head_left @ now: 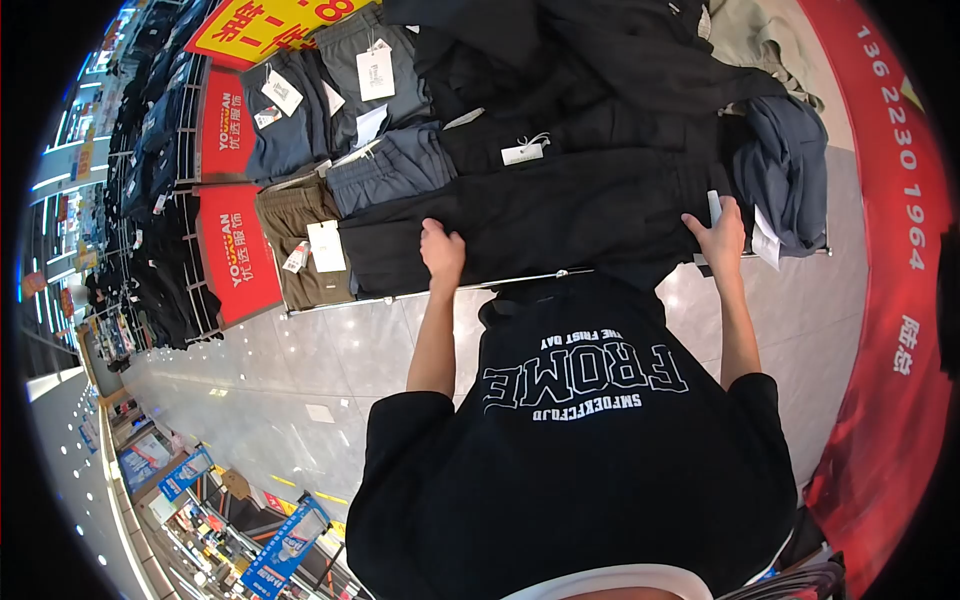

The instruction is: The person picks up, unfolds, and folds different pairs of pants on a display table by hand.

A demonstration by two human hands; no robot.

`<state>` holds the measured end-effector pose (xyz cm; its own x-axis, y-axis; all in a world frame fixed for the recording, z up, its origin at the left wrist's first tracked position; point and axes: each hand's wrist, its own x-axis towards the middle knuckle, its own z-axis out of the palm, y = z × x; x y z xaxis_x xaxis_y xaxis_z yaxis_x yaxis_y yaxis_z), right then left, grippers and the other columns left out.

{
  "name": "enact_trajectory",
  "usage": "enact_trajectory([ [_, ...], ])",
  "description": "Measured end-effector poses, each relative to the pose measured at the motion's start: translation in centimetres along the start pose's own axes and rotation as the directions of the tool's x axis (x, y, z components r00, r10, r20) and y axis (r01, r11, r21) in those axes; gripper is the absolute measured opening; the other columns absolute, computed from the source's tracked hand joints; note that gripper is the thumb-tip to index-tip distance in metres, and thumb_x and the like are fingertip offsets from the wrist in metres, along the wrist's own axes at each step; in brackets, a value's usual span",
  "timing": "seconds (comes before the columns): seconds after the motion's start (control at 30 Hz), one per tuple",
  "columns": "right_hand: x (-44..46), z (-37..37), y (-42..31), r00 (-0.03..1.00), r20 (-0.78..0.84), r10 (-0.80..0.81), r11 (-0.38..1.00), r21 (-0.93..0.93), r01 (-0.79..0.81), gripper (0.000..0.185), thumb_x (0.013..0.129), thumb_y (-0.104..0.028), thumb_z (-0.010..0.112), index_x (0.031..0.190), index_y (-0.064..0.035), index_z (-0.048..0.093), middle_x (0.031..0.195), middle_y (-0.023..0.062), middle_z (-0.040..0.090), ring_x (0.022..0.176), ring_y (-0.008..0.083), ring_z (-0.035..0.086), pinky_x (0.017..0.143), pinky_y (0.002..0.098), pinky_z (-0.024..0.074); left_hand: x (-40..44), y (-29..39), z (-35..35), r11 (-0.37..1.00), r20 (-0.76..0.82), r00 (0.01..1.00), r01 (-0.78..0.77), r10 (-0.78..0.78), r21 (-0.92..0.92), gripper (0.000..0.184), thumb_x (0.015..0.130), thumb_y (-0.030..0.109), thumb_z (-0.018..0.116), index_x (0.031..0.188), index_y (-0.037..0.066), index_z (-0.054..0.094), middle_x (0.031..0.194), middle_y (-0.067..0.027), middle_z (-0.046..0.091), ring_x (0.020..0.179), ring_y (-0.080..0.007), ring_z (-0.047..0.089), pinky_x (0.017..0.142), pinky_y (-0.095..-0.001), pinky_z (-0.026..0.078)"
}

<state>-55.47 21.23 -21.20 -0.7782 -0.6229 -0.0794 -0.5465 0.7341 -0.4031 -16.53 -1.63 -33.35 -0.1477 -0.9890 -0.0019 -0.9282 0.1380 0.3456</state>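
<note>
Your display table [385, 299] | black trousers [560, 210] laid along your edge | brown trousers [322, 285] at left | black garments [590, 60] heaped beyond

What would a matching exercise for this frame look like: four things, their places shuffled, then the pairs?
1. Left hand
2. Right hand
3. Folded brown cloth garment
4. Yellow sign with red characters

A. At the picture's top left
B. At the right end of the long black cloth garment
C. Beside the lower red printed panel
D. At the black garment, left of its middle

Pairs: 1-D, 2-B, 3-C, 4-A
</note>
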Motion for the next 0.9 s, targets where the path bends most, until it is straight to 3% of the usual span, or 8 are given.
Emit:
enact_trajectory([
  [0.03,-0.1,-0.1,-0.3,0.996,-0.08,-0.046,0.999,0.014,0.048,0.062,0.067,-0.035,0.083,0.104,0.0009,0.049,0.102,0.0248,0.064,0.091,0.042,0.063,0.078,0.0463,0.0494,0.8,-2.6,0.8,0.992,-0.012,0.999,-0.047,0.046,-0.117,0.022,0.076,0.008,0.061,0.095,0.0,0.054,0.067,-0.0136,0.057,0.07,-0.0317,0.064,0.063,-0.0429,0.051],
  [0.1,0.1,-0.4,-0.5,1.0,-0.018,-0.004,1.0,0.006,0.004,0.061,0.068,-0.036,0.082,0.103,0.0006,0.049,0.1,0.0248,0.064,0.09,0.0418,0.063,0.078,0.0461,0.0497,1.9,-1.1,-3.7,0.713,0.323,0.904,0.42,-0.278,-0.561,0.025,0.076,0.008,0.056,0.098,-0.003,0.059,0.057,-0.0033,0.048,0.057,-0.0166,0.056,0.052,-0.0337,0.046],
  [0.23,0.8,-0.7,-0.8,0.978,0.165,0.128,0.991,-0.063,-0.119,0.063,0.067,-0.038,0.082,0.104,0.0003,0.049,0.096,0.0246,0.065,0.09,0.0415,0.064,0.078,0.0457,0.0503,2.8,-3.7,-6.8,0.351,0.408,0.881,0.47,-0.241,-0.81,0.022,0.072,0.006,0.051,0.092,-0.001,0.059,0.072,-0.0006,0.049,0.059,-0.0103,0.045,0.05,-0.0267,0.036],
  [0.37,0.9,-0.3,-0.9,0.978,0.175,0.11,0.992,-0.073,-0.099,0.064,0.066,-0.039,0.083,0.104,0.0002,0.049,0.096,0.025,0.065,0.091,0.0416,0.064,0.078,0.0457,0.0507,1.8,-1.7,-7.8,0.525,0.465,0.863,0.493,-0.195,-0.694,0.018,0.074,0.007,0.05,0.087,-0.001,0.058,0.072,-0.0014,0.051,0.065,-0.013,0.048,0.062,-0.0269,0.041],
  [0.43,1.0,-0.2,-1.1,0.986,0.142,0.089,0.993,-0.091,-0.076,0.065,0.065,-0.038,0.083,0.106,0.0004,0.049,0.096,0.0253,0.065,0.092,0.0417,0.064,0.079,0.0447,0.0508,1.0,-3.9,-1.0,0.857,0.15,0.988,0.101,-0.028,-0.506,0.023,0.075,0.015,0.057,0.088,-0.003,0.059,0.076,-0.0136,0.065,0.072,-0.0247,0.063,0.067,-0.0359,0.049],
  [0.57,0.8,0.3,-1.1,0.992,-0.052,-0.115,0.993,-0.049,0.112,0.066,0.064,-0.035,0.084,0.108,0.0003,0.05,0.098,0.0267,0.064,0.094,0.042,0.063,0.082,0.0433,0.0504,-1.1,1.7,-1.4,0.992,0.383,0.92,-0.046,0.088,-0.119,0.037,0.076,0.034,0.071,0.094,0.005,0.057,0.077,-0.0098,0.065,0.071,-0.0307,0.063,0.066,-0.0398,0.05],
  [0.73,3.1,-0.8,-0.1,0.892,0.451,-0.037,0.85,0.484,-0.209,0.058,0.065,-0.012,0.078,0.113,0.0054,0.052,0.104,0.0168,0.063,0.097,0.0246,0.062,0.088,0.0334,0.0466,-1.2,1.1,0.0,0.948,0.343,0.931,-0.006,0.121,-0.319,0.037,0.078,0.038,0.073,0.092,0.006,0.059,0.072,-0.0069,0.06,0.068,-0.0271,0.062,0.062,-0.0389,0.048],
  [0.9,4.3,-4.3,-3.7,0.782,0.584,-0.217,0.718,0.639,-0.278,0.057,0.064,-0.005,0.074,0.116,0.0058,0.053,0.111,0.0121,0.06,0.104,0.0195,0.056,0.095,0.028,0.0401,-0.9,-0.3,0.5,0.743,0.185,0.976,0.04,0.114,-0.668,0.022,0.079,0.018,0.072,0.09,0.004,0.06,0.072,-0.0072,0.056,0.068,-0.025,0.058,0.064,-0.0372,0.048],
])
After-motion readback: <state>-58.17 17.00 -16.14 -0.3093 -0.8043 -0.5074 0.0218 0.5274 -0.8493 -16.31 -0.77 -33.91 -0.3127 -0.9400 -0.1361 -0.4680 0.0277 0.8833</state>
